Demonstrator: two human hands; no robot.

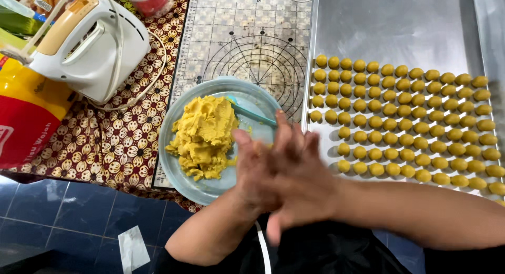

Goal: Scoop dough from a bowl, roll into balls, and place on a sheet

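Observation:
My left hand (251, 166) and my right hand (302, 182) are pressed palm to palm, blurred by motion, over the near right rim of a light blue bowl (176, 169). A sliver of yellow dough piece (259, 144) shows between the palms. The bowl holds a mound of yellow dough (204, 134), and a teal spoon (252, 115) rests in it. To the right lies a metal tray (389, 27) with several rows of small yellow dough balls (405, 124).
A white and cream hand mixer (87, 45) with its cord sits at the back left on a brown flowered cloth (113, 148). A red and yellow bag (23, 116) lies at the left edge. A grey marked pastry mat (247, 37) lies under the bowl. Blue floor tiles (58, 216) are below.

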